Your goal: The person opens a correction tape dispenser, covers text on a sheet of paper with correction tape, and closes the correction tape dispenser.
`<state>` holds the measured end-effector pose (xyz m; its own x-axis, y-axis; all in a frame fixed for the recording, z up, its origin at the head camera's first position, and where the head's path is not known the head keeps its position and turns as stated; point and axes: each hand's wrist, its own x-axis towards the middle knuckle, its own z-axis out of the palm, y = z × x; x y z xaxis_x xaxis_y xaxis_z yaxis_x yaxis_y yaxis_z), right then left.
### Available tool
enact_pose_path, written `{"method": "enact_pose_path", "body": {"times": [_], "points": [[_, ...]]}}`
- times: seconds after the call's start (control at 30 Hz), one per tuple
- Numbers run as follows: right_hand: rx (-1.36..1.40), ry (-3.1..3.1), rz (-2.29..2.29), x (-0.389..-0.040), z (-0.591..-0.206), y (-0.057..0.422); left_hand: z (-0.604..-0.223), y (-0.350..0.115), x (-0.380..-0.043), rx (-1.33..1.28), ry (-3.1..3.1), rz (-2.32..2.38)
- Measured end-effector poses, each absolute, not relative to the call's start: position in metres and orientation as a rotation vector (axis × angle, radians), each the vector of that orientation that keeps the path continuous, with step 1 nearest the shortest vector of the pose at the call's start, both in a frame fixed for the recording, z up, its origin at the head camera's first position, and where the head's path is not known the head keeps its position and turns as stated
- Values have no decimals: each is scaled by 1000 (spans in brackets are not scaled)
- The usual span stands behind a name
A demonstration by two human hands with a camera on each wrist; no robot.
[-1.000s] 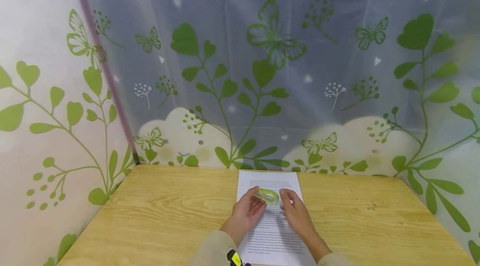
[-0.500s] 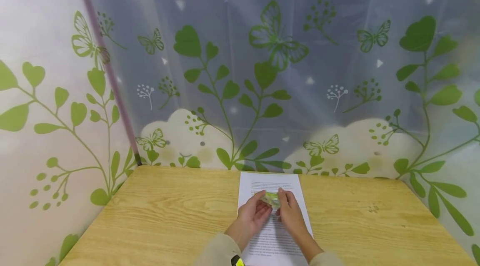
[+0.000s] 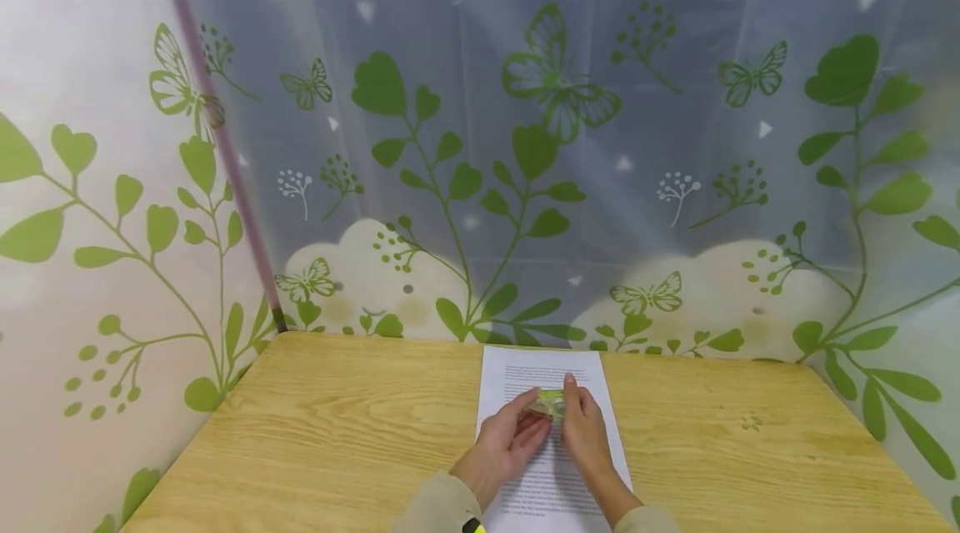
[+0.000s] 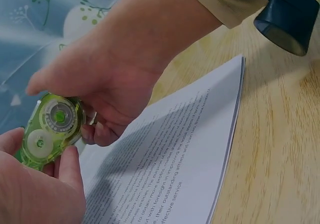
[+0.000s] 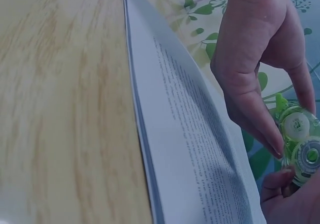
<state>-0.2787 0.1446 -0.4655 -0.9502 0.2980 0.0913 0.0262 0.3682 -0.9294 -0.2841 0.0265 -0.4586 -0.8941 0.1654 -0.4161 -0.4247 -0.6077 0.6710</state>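
I'm grasping a flat, oval tape dispenser of clear green plastic with two round reels (image 4: 50, 129) between my hands, held over the far half of a thin stack of white printed sheets (image 3: 555, 504), whose top edge lies along the back edge of the pale wood-grain table (image 3: 337, 433). With only fingers and thumbs at its two ends, I think it could twist or slip if one hand eased off first, and drop onto the pages. Neither hand pins the sheets, so a knock from my wrists might skew them.

My left hand (image 3: 501, 443) reaches in from the front edge, leaning right, thumb along the near end of its grip. My right hand (image 3: 585, 431) leans left to meet it, thumb pointing toward the back edge, pinching the other end.
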Motion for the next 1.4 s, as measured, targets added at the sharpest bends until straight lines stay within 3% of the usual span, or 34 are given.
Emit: {"method": "enact_pose_path", "body": {"times": [0.63,0.93,1.4], "points": [[-264,-2385,1587,-281,-456,154,-460,13,-295,-250,1400,2517],[-264,-2421,1582,-281,-449,165,-439,-29,-310,391,2344,2024],[-265,-2429,1586,-279,-442,162,-409,-52,-329,1263,2954,735]]}}
